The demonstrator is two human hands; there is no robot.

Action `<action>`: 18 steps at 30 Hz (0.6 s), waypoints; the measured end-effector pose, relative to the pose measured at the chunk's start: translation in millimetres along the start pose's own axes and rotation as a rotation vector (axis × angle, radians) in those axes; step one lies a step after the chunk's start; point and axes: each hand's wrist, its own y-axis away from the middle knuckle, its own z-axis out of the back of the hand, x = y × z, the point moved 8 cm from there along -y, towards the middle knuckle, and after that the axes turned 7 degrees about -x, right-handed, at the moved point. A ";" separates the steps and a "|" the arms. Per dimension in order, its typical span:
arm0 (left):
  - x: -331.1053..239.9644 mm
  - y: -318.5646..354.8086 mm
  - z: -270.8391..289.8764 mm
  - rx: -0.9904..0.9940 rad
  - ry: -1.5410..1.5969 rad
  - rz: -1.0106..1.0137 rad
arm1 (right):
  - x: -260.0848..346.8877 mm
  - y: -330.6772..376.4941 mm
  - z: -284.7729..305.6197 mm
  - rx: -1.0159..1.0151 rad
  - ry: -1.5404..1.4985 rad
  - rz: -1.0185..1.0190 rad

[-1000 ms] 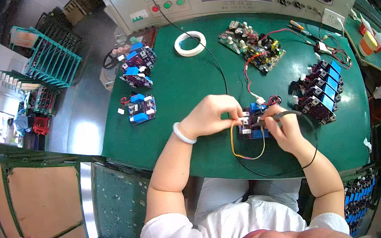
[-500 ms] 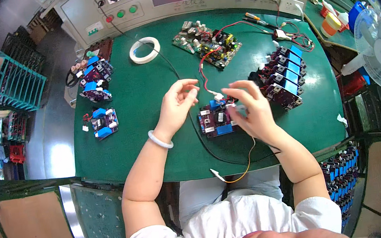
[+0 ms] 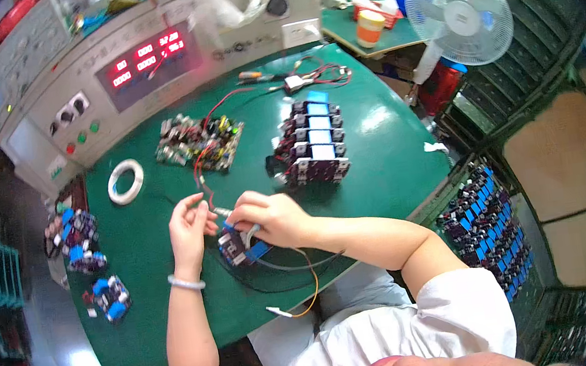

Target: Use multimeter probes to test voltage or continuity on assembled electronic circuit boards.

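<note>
A small purple-black circuit board [image 3: 233,246] with blue parts lies on the green bench, partly under my right hand [image 3: 268,219]. That hand is closed at the board's upper edge; its fingertips are close to a whitish wire connector [image 3: 223,212], and what they pinch is hidden. A grey cable [image 3: 250,236] curves out beneath its fingers. My left hand [image 3: 194,228] holds nothing, its fingers loosely curled and apart, just left of the connector. Red and dark wires [image 3: 199,176] link the connector area to a larger populated board [image 3: 202,143] farther back.
A row of similar boards [image 3: 317,140] stands right of the large board. More boards [image 3: 80,238] and a single one [image 3: 111,299] lie left, near a white tape roll [image 3: 125,181]. A white-tipped lead [image 3: 277,311] hangs by the front edge. A fan [image 3: 461,14] stands at right.
My view has swung to the right. My right hand has come down onto the board's upper edge and closed. My left hand stays beside the wires. More digits on the panel display are lit.
</note>
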 end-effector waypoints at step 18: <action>3.5 -11.0 3.6 -0.231 0.148 -0.209 | 0.0 -0.8 6.4 0.043 -0.064 -0.014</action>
